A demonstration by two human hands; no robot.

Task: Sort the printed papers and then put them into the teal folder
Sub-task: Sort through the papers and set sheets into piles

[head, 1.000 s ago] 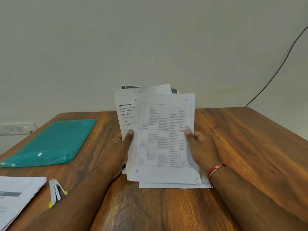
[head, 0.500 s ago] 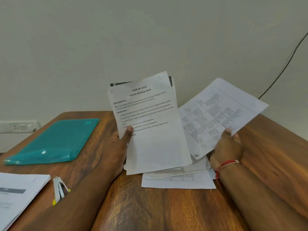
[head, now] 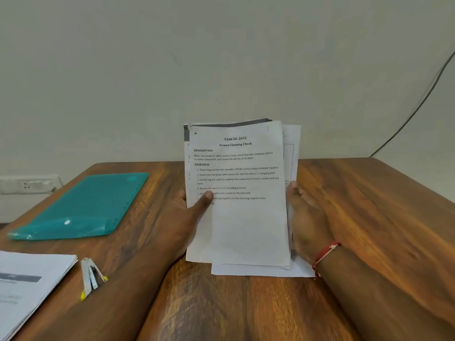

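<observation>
I hold a stack of printed papers [head: 243, 225] upright above the table's middle; the front sheet is headed "Screen Cleaning Check". My left hand [head: 183, 217] grips the stack's left edge, thumb across the front sheet. My right hand [head: 306, 217] is at the right edge, fingers behind the sheets, where a table-printed sheet [head: 291, 153] peeks out. A loose white sheet [head: 261, 271] lies flat under the stack. The teal folder [head: 81, 207] lies closed on the table to the left, apart from both hands.
A second pile of printed papers [head: 27, 289] lies at the near left corner of the wooden table [head: 369, 217]. A small stapler [head: 89, 276] with yellow tips lies beside it. A wall socket [head: 27, 185] is at far left; a black cable [head: 418, 107] runs down the wall at right.
My right hand took the table-printed sheet off the front, swung it out to the right, then brought it back behind the stack. The "Screen Cleaning Check" sheet now faces me.
</observation>
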